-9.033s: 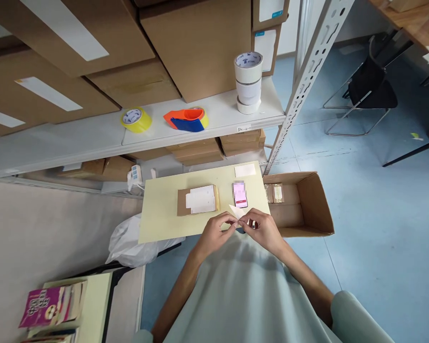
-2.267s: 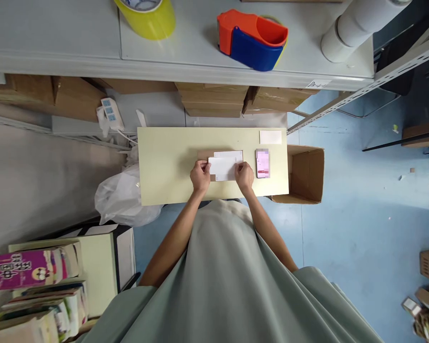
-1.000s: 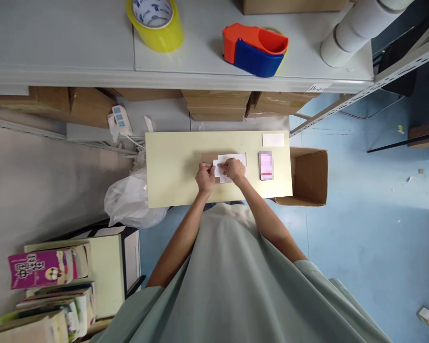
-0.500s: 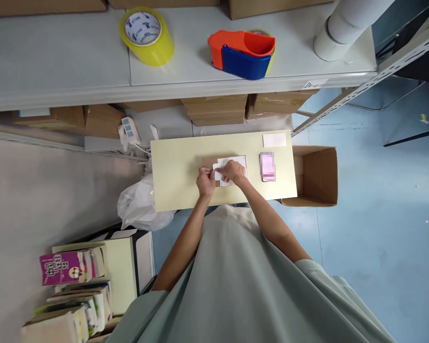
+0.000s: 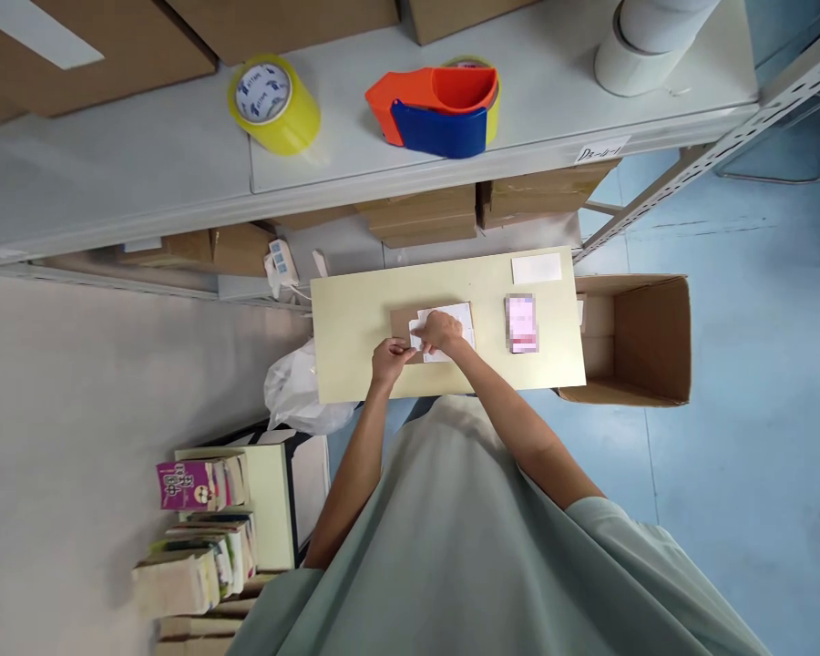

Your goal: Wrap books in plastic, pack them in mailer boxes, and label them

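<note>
On the cream table lies a flat brown cardboard piece (image 5: 400,321), with white paper sheets (image 5: 463,316) over its right part. A small white paper slip (image 5: 415,333) lies between my two hands, on top of these. My left hand (image 5: 386,361) has its fingertips pinched at the slip's lower left edge. Fingers curled, my right hand (image 5: 441,332) rests over the sheets, its thumb and index finger at the slip; the exact grip is partly hidden. A pink-printed card or packet (image 5: 521,324) and a blank white paper (image 5: 537,268) lie to the right.
The cream table (image 5: 352,314) sits below a grey shelf (image 5: 178,182) holding yellow tape (image 5: 283,109), an orange-and-blue tape dispenser (image 5: 437,114) and white rolls (image 5: 639,59). An open cardboard box (image 5: 649,337) stands right, a white plastic bag (image 5: 297,392) left, stacked books (image 5: 191,556) lower left.
The view has shifted, so the table and box sit further right. My left hand has drawn slightly down from the cardboard, uncovering more of it; my right hand stays on the papers.
</note>
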Motion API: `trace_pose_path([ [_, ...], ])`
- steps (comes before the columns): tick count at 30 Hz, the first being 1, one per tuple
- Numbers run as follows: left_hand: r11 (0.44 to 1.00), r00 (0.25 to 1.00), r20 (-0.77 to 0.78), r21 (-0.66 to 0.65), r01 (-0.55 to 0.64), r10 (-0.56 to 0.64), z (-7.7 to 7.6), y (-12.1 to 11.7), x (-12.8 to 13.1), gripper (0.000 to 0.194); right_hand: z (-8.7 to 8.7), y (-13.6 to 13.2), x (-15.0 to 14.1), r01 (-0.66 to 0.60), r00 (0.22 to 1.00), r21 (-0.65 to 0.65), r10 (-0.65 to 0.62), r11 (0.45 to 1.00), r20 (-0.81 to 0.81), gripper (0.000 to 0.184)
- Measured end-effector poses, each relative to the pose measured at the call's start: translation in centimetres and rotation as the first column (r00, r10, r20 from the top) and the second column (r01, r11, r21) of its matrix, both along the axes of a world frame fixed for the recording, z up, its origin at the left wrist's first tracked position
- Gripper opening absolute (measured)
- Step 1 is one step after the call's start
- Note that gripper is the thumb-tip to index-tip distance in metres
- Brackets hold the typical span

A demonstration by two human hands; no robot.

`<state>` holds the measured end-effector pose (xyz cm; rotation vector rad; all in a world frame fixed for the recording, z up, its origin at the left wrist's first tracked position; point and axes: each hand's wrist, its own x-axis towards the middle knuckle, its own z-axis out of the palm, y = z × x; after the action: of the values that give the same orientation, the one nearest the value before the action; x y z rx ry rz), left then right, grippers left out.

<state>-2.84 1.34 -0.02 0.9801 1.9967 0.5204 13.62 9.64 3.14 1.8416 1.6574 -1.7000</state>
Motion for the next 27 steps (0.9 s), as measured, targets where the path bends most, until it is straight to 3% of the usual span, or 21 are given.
trace_pose_path([
  [3, 0.999, 0.998, 0.046, -0.004, -0.032, 0.032, 0.1, 0.1, -0.2, 0.035, -0.4, 0.1, 0.0, -0.121, 0.992, -0.047, 0.119, 0.992, -0.046, 0.031],
  [5, 0.998, 0.997, 0.062, -0.030, -0.047, 0.049, 0.2, 0.3, -0.3, 0.038, -0.7, 0.4, -0.2, -0.125, 0.990, -0.047, 0.122, 0.991, -0.065, 0.033],
  [13, 0.991, 0.993, 0.089, -0.114, -0.071, 0.082, 0.6, 1.4, -0.7, 0.048, -1.3, 1.2, -0.7, 0.115, 0.989, 0.002, -0.114, 0.993, -0.097, 0.052],
  [22, 0.986, 0.988, 0.107, -0.134, -0.097, 0.112, 1.1, 1.6, -0.3, 0.060, -1.1, -4.8, 7.4, 0.124, 0.992, 0.034, -0.124, 0.992, 0.008, 0.036],
  [27, 0.986, 0.994, 0.014, -0.128, -0.107, 0.110, 1.2, 1.8, -0.3, 0.062, -1.3, -4.2, 8.9, 0.219, 0.966, 0.154, -0.236, 0.964, 0.103, 0.041],
])
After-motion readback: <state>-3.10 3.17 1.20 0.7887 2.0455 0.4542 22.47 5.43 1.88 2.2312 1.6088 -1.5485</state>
